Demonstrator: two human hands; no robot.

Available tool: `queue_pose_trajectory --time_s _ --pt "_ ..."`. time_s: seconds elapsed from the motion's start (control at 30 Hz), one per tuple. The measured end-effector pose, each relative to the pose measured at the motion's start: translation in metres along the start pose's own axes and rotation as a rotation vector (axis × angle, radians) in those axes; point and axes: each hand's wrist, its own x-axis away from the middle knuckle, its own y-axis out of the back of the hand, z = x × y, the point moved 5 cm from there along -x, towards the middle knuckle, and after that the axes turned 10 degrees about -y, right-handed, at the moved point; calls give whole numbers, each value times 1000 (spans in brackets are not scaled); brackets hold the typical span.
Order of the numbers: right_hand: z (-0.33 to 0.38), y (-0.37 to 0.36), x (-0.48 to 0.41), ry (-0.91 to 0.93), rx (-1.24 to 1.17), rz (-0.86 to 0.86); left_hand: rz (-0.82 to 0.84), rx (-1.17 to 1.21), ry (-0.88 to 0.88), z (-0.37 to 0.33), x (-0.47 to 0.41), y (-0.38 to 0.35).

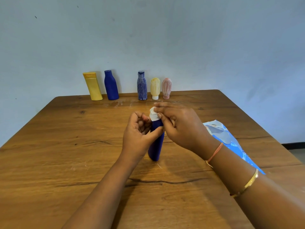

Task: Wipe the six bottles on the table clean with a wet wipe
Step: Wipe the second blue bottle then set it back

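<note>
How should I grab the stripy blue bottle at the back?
Grip the stripy blue bottle round its middle, coming from the front-left: it stands upright, the wall is behind it, and the pale yellow bottle crowds its right side.

Wood underfoot of it all, plastic on top, one glint of metal.

The counter (pixel 66 162) is brown wood with open grain, knots and dark cracks, a low sheen and pale scuffs. The dark blue bottle (pixel 156 146) in front looks like smooth, matt plastic; the white wipe (pixel 153 115) at its top is soft and crumpled. The wipe pack (pixel 224 136) is glossy blue film. At the back, the yellow bottle (pixel 94 87) and the plain blue bottle (pixel 111 86) look smooth; the streaked blue bottle (pixel 142 87), the pale yellow tube (pixel 155 87) and the pink tube (pixel 166 87) carry fine chalky lines. The bangle (pixel 250 180) is shiny gold metal.
</note>
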Motion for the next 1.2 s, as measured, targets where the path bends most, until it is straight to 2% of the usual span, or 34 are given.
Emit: queue_pose_trajectory --time_s 0.17,0.3,0.43,0.57,0.67,0.8,0.93,1.03,1.2 --pt "21 -8 16 206 113 30 -31 0 0 -1 0 4" --pt "1 -2 23 125 -38 -87 -53 -28 3 -1 0 7" --pt "-32 10 23 -211 -271 -264 -73 -83 -5 -3 2 14" --pt "-68 6 27 -660 -600 -260 -70 -133 -1 -4 6 15" --pt "-79 -7 34 -922 -927 -193 -201 -80 14 -2 5 20" --pt "-78 -16 42 -1078 -1215 -167 -407 186 203 18 4 31" --pt "-75 -23 49 -1159 -1244 -157 -575 437 363 38 7 36" --pt "-75 -30 54 -1202 -1231 -147 -632 546 423 45 10 30" --pt "-57 -35 53 -1010 -1190 -165 -676 667 485 51 13 16"
